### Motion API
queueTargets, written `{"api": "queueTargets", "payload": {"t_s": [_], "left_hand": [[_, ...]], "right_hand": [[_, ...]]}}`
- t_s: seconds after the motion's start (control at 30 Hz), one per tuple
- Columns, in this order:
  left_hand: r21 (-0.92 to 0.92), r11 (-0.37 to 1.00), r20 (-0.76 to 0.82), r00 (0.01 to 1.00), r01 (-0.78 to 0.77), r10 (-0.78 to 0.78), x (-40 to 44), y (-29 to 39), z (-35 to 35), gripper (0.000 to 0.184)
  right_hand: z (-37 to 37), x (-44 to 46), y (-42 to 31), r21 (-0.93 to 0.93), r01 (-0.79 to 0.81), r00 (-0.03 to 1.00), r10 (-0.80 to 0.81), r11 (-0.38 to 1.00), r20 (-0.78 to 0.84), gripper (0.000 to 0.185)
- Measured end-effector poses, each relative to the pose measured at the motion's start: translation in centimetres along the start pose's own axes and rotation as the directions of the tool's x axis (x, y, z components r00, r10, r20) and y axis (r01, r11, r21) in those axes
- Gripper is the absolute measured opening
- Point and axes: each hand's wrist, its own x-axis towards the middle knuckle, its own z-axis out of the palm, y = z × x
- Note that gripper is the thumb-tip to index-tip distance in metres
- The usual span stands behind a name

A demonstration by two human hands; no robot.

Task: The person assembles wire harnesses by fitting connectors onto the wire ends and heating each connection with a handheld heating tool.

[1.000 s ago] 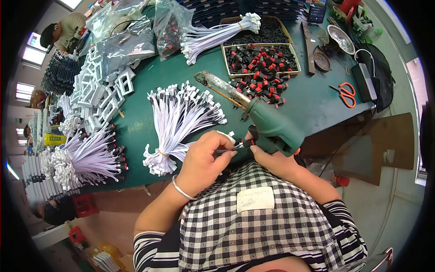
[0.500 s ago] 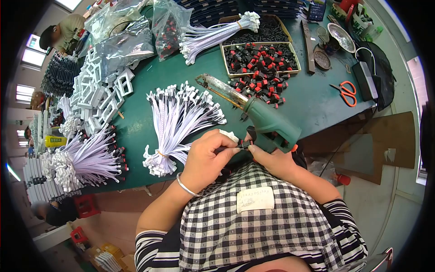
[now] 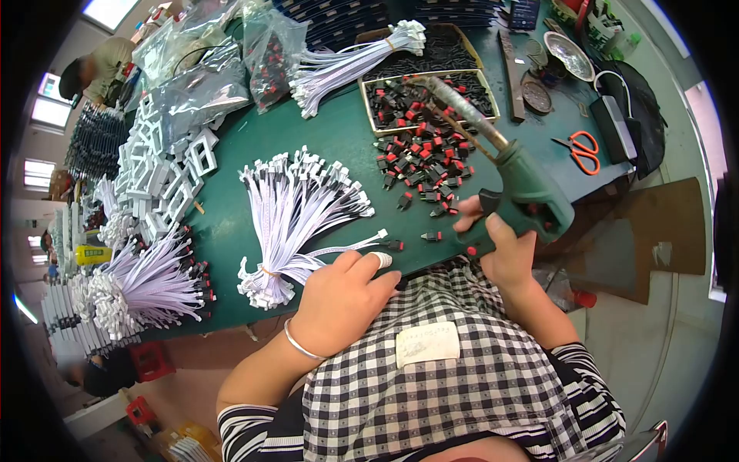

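Observation:
My right hand (image 3: 509, 258) is wrapped round a green soldering gun (image 3: 539, 192), whose metal barrel points up and left over the heap of small red-and-black switches (image 3: 431, 165). Its thumb and forefinger stand apart. My left hand (image 3: 342, 296) has curled fingers at the table's front edge, one wearing white tape. Its fingertips are hidden, so I cannot make out whether they hold anything. Just beyond them lies a white flat cable (image 3: 346, 247), with a black connector (image 3: 393, 246) close by. A large bundle of white cables (image 3: 285, 223) fans out left of it.
A shallow box (image 3: 373, 115) holds more switches and black parts. Orange scissors (image 3: 583, 150), a dark metal bar (image 3: 511, 77) and a metal dish (image 3: 568, 55) lie at the right. White frames (image 3: 158, 165) and another cable bundle (image 3: 146, 273) occupy the left. A person (image 3: 104, 69) sits at far left.
My hands have parted from a pinch on a small black piece. The right hand and soldering gun have moved right; the left hand has drawn slightly back. A cable end now shows beyond it.

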Motion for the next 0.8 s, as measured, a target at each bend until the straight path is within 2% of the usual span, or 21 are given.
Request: {"api": "queueTargets", "payload": {"t_s": [0.03,0.1,0.13,0.23,0.27,0.37,0.4,0.5,0.53,0.63,0.67,0.77,0.8], "left_hand": [[0.006,0.999,-0.025,0.999,-0.034,0.034,0.7,0.0,0.2,0.024],[0.023,0.995,-0.075,0.992,-0.101,0.102,2.6,0.1,0.5,0.025],[0.065,0.994,-0.102,0.991,-0.085,0.091,3.7,0.3,1.1,0.027],[0.106,0.992,-0.085,0.993,-0.070,0.079,5.8,0.6,2.9,0.027],[0.190,0.978,-0.070,0.993,-0.085,0.100,6.0,0.2,3.9,0.024],[0.119,0.988,-0.160,0.980,-0.096,0.115,5.9,0.2,3.9,0.022],[0.000,0.998,-0.140,0.988,-0.066,0.065,5.7,0.5,3.4,0.020],[-0.331,0.943,-0.256,0.965,-0.025,-0.065,5.1,0.1,3.6,0.018],[-0.402,0.914,-0.253,0.966,-0.051,-0.058,5.0,0.2,3.3,0.017],[-0.474,0.880,-0.275,0.949,0.008,-0.157,4.0,-0.1,3.6,0.019],[-0.407,0.913,-0.268,0.956,-0.001,-0.118,3.5,-0.5,3.3,0.023],[-0.152,0.976,-0.251,0.949,0.154,-0.189,1.0,-1.2,0.6,0.031],[-0.084,0.968,-0.174,0.953,0.236,-0.248,0.1,-1.6,0.3,0.039]], "right_hand": [[0.1,-0.1,-0.1,0.105,-0.005,0.997,0.012,0.994,-0.072,0.018],[0.0,0.2,0.0,0.128,0.020,0.996,-0.009,0.992,-0.087,0.015],[-0.1,0.2,0.0,0.142,0.032,0.995,-0.019,0.989,-0.094,0.014],[-0.3,0.0,-0.5,-0.092,-0.002,0.995,-0.007,0.996,-0.097,0.017],[-0.5,-0.3,-0.5,-0.098,-0.027,0.994,0.017,0.995,-0.105,0.018],[-0.5,-0.9,-0.8,-0.230,-0.083,0.994,0.063,0.970,-0.093,0.020],[-0.4,-1.0,-0.4,-0.227,-0.101,0.992,0.082,0.969,-0.091,0.023],[1.1,-1.4,0.2,-0.210,-0.127,0.991,0.130,0.969,0.001,0.023],[1.3,-1.4,0.3,-0.261,-0.154,0.984,0.173,0.953,0.051,0.024],[2.2,-1.1,0.1,-0.345,-0.199,0.963,0.248,0.917,0.105,0.025],[2.6,-0.8,-0.4,-0.366,-0.262,0.941,0.320,0.893,0.109,0.024],[3.2,-0.5,-0.4,-0.329,-0.217,0.962,0.258,0.919,0.085,0.017],[3.1,-0.4,-0.1,-0.319,-0.211,0.967,0.246,0.924,0.071,0.016]]}}
